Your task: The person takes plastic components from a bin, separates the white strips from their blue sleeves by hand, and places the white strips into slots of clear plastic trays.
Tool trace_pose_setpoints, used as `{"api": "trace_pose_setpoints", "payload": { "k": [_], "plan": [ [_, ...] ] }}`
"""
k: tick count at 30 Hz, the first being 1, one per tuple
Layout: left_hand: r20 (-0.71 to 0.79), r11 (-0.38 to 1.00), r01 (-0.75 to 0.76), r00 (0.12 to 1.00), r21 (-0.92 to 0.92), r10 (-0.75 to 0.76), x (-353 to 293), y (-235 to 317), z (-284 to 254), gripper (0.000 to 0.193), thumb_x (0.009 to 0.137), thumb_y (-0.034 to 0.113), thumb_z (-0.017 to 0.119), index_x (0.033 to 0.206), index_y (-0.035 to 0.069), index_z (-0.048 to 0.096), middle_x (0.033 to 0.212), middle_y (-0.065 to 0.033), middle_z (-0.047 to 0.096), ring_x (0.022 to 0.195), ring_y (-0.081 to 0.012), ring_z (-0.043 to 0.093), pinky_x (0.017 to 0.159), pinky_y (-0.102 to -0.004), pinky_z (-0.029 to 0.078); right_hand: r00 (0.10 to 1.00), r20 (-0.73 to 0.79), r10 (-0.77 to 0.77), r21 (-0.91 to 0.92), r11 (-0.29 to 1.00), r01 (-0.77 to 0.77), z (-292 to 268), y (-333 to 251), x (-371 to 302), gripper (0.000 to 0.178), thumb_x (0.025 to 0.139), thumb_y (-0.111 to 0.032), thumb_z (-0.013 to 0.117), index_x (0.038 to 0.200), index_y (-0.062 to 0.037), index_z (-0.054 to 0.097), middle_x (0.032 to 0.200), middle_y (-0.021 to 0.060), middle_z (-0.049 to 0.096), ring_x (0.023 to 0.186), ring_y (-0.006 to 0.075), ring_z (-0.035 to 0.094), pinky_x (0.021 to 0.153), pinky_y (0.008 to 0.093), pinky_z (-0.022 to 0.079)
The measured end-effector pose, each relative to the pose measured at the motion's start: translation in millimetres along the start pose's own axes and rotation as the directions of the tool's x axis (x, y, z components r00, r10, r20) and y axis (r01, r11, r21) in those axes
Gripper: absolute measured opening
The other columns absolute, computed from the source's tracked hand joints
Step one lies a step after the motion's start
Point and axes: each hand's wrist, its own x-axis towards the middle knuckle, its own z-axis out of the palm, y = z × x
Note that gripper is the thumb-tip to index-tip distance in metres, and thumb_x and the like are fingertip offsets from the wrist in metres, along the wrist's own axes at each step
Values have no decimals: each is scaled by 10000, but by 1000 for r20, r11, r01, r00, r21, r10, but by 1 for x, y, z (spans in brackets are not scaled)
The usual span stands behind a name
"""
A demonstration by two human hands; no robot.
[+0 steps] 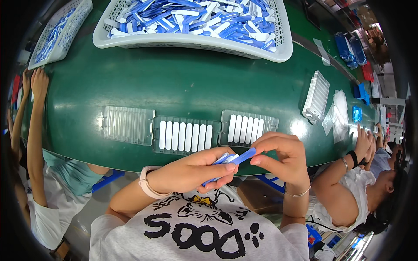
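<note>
My left hand (pixel 202 170) is closed around a small bunch of flat, round-ended sticks (pixel 222 160), blue on some faces and white on others. One blue stick (pixel 244 155) juts out of the bunch to the right. Its far end lies at the bent index finger and thumb of my right hand (pixel 281 156). Just beyond my hands, a clear plastic tray (pixel 157 150) carries a row of several white sticks (pixel 186 136). To its right, another clear tray (pixel 271 124) has white sticks in its left part, with my right hand overlapping its near corner. A third clear tray (pixel 128 125), at the left, shows bare grooves.
A large white basket (pixel 191 42) heaped with blue and white sticks stands at the back. A second basket (pixel 65 48) is far left, near a co-worker's hands (pixel 39 82). Stacked clear trays (pixel 316 96) and plastic film (pixel 340 115) lie right, near another co-worker's hand (pixel 362 141).
</note>
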Motion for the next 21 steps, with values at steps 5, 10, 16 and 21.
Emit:
{"api": "trace_pose_setpoints", "payload": {
  "k": [5,10,16,21],
  "plan": [
    [54,998,55,997,-29,-54,5,-1,2,217,1002,280,451,1012,66,480,699,51,416,551,-8,348,444,-185,237,999,-12,-52,66,996,52,1,4,3,140,760,-18,737,888,-36,683,846,60,676,730,134,608,608,251,439],
    [123,994,97,988,-56,-90,6,-7,3,206,1003,267,449,1010,65,490,732,36,433,564,-13,348,458,-181,244,993,2,116,204,972,-114,2,1,-1,117,758,-29,741,844,-35,663,830,57,670,745,136,613,669,269,457],
    [-2,997,47,999,-58,-47,9,-4,8,211,985,162,446,1118,9,505,795,-7,505,596,-42,368,496,-177,290,949,-302,-86,-76,995,66,-36,1,6,70,767,-35,713,786,-26,646,892,65,664,819,162,594,735,279,438],
    [53,996,78,996,-45,-76,9,-2,6,249,950,83,460,1173,-22,498,882,-86,612,543,-55,380,469,-198,298,978,-98,181,-383,900,-205,-62,18,19,74,765,-82,697,797,-29,657,996,53,674,838,149,581,717,245,395]
  ]
}}
